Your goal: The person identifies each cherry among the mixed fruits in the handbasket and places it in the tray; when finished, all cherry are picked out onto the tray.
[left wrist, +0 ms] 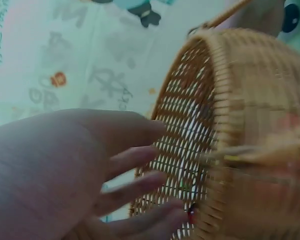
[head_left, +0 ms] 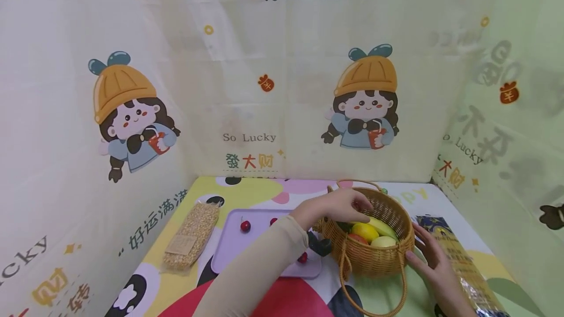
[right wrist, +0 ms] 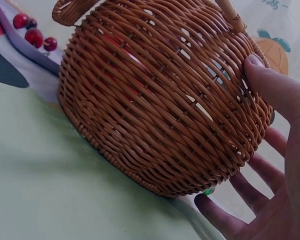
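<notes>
A woven wicker basket (head_left: pixel 374 260) holds a yellow lemon (head_left: pixel 364 233), a banana-like yellow fruit (head_left: pixel 383 227), a pale green-yellow round fruit (head_left: pixel 383 242) and a reddish fruit partly hidden. Over its open top reaches my left hand (head_left: pixel 339 204), fingers loosely bent and nothing visible in them. The left wrist view shows those fingers (left wrist: pixel 140 187) spread in front of the basket's mouth. My right hand (head_left: pixel 434 260) is at the basket's right side. Its thumb (right wrist: pixel 270 80) lies against the weave near the rim, and the other fingers stretch along the wall.
A lilac tray (head_left: pixel 238 253) with several cherries (head_left: pixel 245 226) lies left of the basket, partly covered by my left sleeve (head_left: pixel 260 263). Farther left is a clear bag of pale grains (head_left: pixel 196 229). A gold and dark blue packet (head_left: pixel 467 268) lies beyond my right hand.
</notes>
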